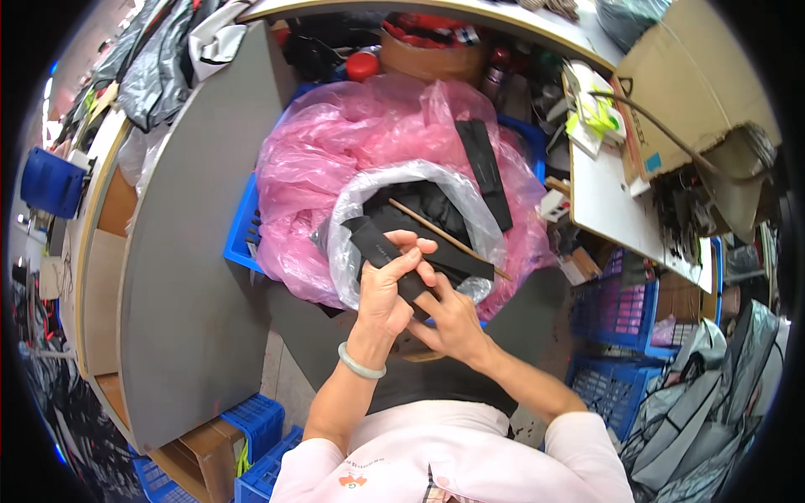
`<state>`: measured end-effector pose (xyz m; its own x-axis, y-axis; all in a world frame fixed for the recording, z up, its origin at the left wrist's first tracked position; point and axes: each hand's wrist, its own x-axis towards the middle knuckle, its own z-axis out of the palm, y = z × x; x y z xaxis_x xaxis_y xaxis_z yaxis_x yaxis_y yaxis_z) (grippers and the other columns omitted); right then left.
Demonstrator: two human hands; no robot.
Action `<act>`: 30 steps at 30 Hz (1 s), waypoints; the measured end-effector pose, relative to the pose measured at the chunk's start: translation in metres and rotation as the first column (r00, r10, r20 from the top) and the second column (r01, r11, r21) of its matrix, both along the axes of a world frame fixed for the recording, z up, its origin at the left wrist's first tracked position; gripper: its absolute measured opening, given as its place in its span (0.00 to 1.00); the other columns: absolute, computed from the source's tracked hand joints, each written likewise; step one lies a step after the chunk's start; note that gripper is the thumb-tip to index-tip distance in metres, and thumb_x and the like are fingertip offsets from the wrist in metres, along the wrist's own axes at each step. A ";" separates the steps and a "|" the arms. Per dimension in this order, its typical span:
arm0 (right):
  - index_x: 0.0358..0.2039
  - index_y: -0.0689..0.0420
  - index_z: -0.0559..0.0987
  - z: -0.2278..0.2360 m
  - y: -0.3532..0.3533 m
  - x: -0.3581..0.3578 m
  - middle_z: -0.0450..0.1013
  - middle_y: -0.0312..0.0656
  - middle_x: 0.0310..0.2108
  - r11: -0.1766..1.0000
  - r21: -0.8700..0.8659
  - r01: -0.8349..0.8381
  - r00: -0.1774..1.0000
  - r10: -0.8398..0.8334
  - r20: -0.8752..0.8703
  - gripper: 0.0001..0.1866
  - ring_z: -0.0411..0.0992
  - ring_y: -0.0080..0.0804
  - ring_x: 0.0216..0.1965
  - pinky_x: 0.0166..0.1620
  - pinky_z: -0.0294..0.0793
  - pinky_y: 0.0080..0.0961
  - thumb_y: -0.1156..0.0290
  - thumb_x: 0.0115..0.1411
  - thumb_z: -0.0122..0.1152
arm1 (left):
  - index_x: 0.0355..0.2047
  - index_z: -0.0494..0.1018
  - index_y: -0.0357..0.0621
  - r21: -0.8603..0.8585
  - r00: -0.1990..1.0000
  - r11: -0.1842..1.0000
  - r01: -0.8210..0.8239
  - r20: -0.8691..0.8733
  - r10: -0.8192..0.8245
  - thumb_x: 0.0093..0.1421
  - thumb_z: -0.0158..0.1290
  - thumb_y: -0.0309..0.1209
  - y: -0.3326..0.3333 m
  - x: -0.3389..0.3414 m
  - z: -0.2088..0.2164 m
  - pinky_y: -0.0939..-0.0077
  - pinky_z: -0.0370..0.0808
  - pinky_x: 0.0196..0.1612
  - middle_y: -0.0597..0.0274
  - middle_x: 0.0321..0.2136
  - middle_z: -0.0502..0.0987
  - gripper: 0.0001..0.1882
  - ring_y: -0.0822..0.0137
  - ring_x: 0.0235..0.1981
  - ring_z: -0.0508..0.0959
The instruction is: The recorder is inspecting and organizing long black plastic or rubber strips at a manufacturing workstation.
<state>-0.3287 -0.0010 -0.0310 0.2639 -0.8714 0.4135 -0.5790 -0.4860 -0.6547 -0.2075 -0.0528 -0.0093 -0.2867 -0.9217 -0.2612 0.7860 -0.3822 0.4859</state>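
My left hand [388, 289] is closed around a flat black fabric strip [374, 241], its thumb pressed on top and the strip's far end sticking out up and left. My right hand [453, 321] meets it just below, fingers closed on the strip's near end, which the hands partly hide. Both hands are over a pale translucent plastic bag [352, 189] with its mouth spread. Inside lie several black fabric pieces [432, 197], with a thin wooden stick [419, 215] slanting across them. Another black strip [484, 172] rests on the pink plastic sheeting to the right.
Crumpled pink plastic sheeting [323, 159] surrounds the bag in a blue crate [243, 226]. A grey panel [193, 251] stands at left. To the right are a white table [616, 201], blue baskets [612, 386] and grey fabric pieces [696, 402]. A cardboard box [428, 59] stands behind.
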 end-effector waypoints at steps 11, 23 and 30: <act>0.38 0.59 0.71 -0.016 0.007 -0.024 0.67 0.52 0.42 0.991 -0.120 -0.058 0.998 0.059 -0.002 0.27 0.67 0.51 0.42 0.39 0.68 0.40 0.71 0.34 0.72 | 0.40 0.71 0.35 -0.332 0.982 0.936 0.115 0.182 -0.056 0.59 0.47 0.21 0.024 -0.015 0.009 0.79 0.73 0.30 0.52 0.30 0.76 0.08 0.72 0.21 0.74; 0.38 0.59 0.78 0.025 0.019 -0.054 0.70 0.44 0.37 0.965 0.100 0.241 0.896 -0.261 0.360 0.17 0.69 0.34 0.36 0.41 0.69 0.26 0.72 0.45 0.64 | 0.42 0.70 0.33 -0.179 0.905 0.908 0.378 0.276 -0.323 0.63 0.47 0.33 0.021 -0.012 -0.005 0.83 0.71 0.25 0.58 0.26 0.75 0.14 0.75 0.19 0.72; 0.20 0.64 0.75 0.024 -0.061 -0.042 0.64 0.28 0.15 0.857 0.516 0.015 0.736 -0.358 0.575 0.13 0.60 0.12 0.20 0.22 0.60 0.17 0.68 0.54 0.61 | 0.41 0.71 0.31 -0.047 0.753 0.774 0.632 0.272 -0.599 0.61 0.48 0.35 0.046 -0.018 -0.021 0.82 0.69 0.26 0.56 0.24 0.75 0.17 0.73 0.19 0.72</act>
